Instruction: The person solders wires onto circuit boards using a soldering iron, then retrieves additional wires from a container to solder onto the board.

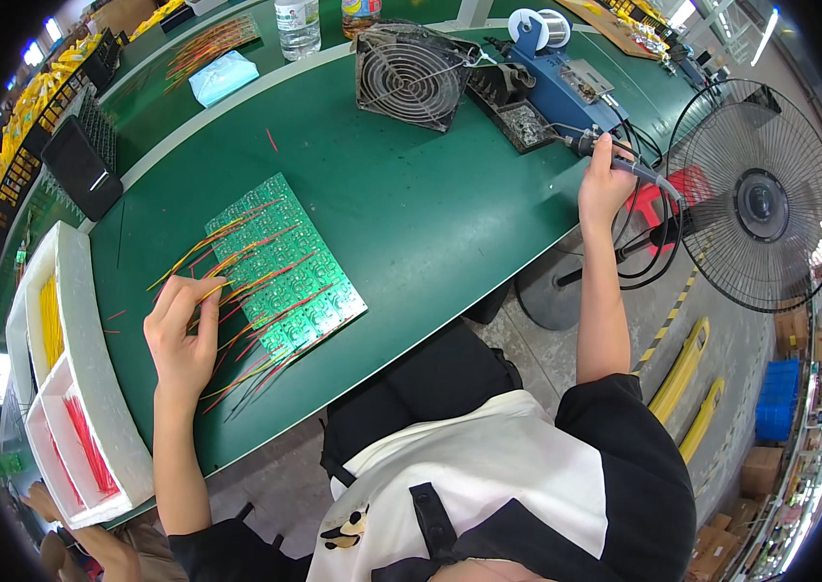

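Observation:
A green circuit board panel (296,272) lies on the green table, with rows of red and yellow wires (257,283) standing out over its left side. At that left edge is my left hand (183,325), its thumb and fingertips pinched together on a thin yellow wire. Far to the right, my right hand (605,186) is wrapped round a soldering iron (636,171) with a cable behind it. The iron's front end is beside a small metal tray (524,126) by the blue soldering station (566,82).
A dusty square fan (411,78) and a solder spool (554,29) stand at the back. On the left is a white foam box (120,388) of cut wires. A large round fan (760,194) stands beyond the table's right edge. Another person's arm (91,538) shows at lower left.

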Available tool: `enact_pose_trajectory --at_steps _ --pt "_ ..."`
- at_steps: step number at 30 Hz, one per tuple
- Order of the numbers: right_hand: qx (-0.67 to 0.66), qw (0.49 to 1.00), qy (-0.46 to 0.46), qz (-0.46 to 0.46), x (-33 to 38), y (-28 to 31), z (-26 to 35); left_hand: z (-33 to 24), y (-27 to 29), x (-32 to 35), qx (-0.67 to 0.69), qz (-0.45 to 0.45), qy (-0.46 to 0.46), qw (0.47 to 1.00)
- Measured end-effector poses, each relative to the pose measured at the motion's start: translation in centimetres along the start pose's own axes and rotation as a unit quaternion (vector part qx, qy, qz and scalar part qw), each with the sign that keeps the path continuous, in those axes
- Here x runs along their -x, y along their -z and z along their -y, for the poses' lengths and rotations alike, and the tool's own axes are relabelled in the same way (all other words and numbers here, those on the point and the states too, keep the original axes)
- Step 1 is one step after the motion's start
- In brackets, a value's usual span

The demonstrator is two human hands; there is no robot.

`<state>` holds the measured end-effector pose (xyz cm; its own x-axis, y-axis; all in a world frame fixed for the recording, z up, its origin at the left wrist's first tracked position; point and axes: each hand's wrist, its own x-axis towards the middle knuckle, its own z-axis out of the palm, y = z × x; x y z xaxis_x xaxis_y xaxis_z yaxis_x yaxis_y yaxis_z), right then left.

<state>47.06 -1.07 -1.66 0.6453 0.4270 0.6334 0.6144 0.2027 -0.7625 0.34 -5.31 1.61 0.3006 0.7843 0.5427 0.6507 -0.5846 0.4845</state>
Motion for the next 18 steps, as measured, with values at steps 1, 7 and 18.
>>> enact_pose_trajectory --at_steps 1,7,18 --pt "-0.007 1.000 0.003 -0.002 -0.02 -0.04 -0.15 -0.02 0.00 -0.01 0.000 0.000 -0.001 1.000" --pt "-0.001 1.000 -0.006 -0.013 0.18 -0.33 0.08 0.02 -0.07 -0.10 0.009 -0.001 -0.004 1.000" --pt "-0.006 1.000 -0.002 -0.008 0.15 -0.03 0.60 0.06 0.02 -0.01 0.012 0.009 -0.013 1.000"
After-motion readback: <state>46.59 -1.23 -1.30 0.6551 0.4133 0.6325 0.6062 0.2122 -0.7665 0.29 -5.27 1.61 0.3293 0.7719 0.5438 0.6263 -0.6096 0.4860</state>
